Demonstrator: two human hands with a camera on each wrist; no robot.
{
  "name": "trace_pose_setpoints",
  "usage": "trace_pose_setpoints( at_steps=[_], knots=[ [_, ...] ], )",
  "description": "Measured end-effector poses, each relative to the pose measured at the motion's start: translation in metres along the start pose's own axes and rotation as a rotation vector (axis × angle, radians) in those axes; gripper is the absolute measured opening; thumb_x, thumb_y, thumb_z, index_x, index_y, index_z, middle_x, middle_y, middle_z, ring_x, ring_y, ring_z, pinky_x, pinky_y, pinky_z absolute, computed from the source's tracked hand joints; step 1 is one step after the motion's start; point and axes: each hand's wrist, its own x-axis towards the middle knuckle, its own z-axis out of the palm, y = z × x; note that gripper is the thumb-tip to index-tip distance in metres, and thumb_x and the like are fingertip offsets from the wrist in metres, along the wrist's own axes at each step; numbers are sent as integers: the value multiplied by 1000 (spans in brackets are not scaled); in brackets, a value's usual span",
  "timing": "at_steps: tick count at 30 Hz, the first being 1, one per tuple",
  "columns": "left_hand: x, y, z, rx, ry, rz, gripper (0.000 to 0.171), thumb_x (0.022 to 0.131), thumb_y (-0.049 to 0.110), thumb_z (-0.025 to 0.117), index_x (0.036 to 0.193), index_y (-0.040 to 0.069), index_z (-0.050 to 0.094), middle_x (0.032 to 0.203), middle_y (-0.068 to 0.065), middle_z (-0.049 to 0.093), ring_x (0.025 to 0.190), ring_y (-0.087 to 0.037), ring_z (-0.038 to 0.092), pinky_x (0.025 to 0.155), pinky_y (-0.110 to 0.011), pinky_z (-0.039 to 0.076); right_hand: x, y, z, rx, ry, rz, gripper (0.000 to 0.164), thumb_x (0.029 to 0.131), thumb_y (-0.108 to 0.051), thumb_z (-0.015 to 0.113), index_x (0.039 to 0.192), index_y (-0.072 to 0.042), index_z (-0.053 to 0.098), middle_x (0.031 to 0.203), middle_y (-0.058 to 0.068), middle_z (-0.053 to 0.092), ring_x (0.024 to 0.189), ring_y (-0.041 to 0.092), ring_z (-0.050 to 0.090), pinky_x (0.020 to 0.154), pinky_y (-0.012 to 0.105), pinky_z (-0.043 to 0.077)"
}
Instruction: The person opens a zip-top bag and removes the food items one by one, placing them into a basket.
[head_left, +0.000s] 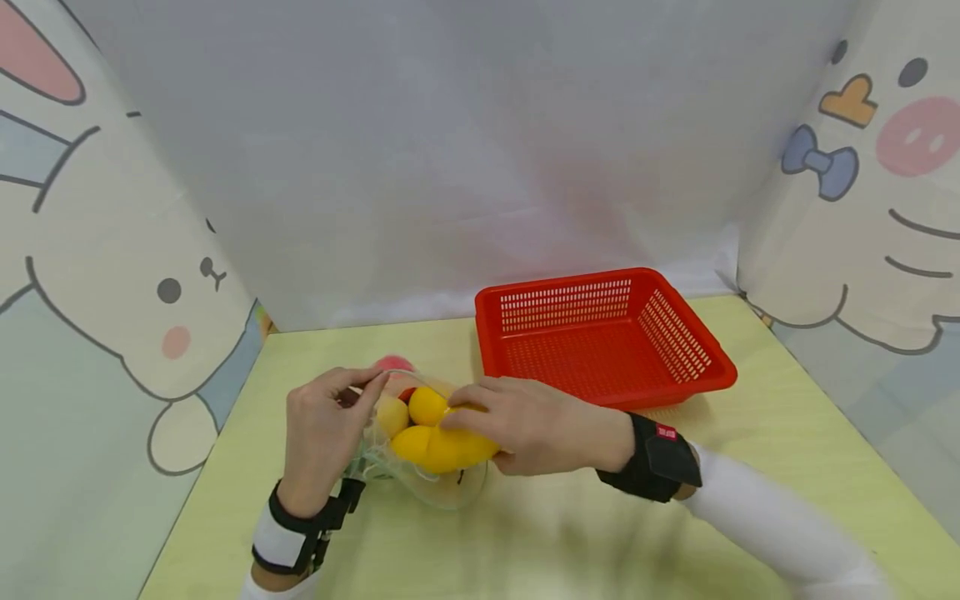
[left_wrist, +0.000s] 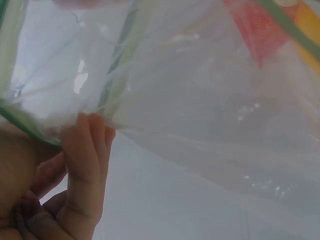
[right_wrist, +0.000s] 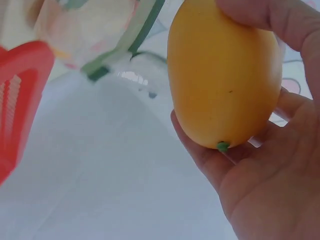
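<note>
My left hand (head_left: 326, 433) pinches the rim of a clear plastic bag (left_wrist: 210, 110) with green trim, thumb and fingertips drawn together at its edge. In my right hand (head_left: 536, 425) I grip a smooth yellow mango (right_wrist: 225, 75) with a small green stem end, fingers curled round it over the bag's mouth. Several round yellow fruits (head_left: 428, 407) lie beside it in the bag, along with a pinkish-red fruit (head_left: 393, 363) at the far side. My hands and the fruits hide part of the bag.
A red plastic basket (head_left: 716, 375) with slotted walls stands behind my right hand on the pale yellow-green table (head_left: 780, 433). White cloth (head_left: 450, 167) hangs at the back, and panels with cartoon animals (head_left: 217, 350) rise on both sides.
</note>
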Motion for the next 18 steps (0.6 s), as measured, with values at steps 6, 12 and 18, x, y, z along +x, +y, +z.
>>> trace_pose_setpoints(
  at_steps=[6, 12, 18],
  knots=[
    [1, 1, 1, 0, 2, -2, 12, 83, 3, 89, 93, 1, 84, 79, -10, 81, 54, -16, 66, 55, -7, 48, -23, 31, -15, 157, -41, 180, 57, 83, -28, 90, 129, -19, 59, 125, -4, 64, 105, 13, 63, 94, 31, 61],
    [0, 0, 1, -2, 7, 16, 12, 83, 3, 89, 93, 0, 84, 79, -11, 81, 54, -17, 67, 56, -7, 49, -27, 82, -4, 215, -98, 359, 55, 80, -29, 93, 125, -22, 62, 118, -7, 67, 102, 14, 62, 96, 35, 60],
    [0, 0, 0, -2, 0, 6, 12, 83, 3, 89, 94, 1, 84, 78, -10, 80, 54, -17, 67, 55, -8, 49, -23, 126, 10, 208, -200, 469, 56, 79, -24, 93, 127, -19, 65, 117, -1, 71, 103, 20, 63, 97, 42, 59]
  ],
)
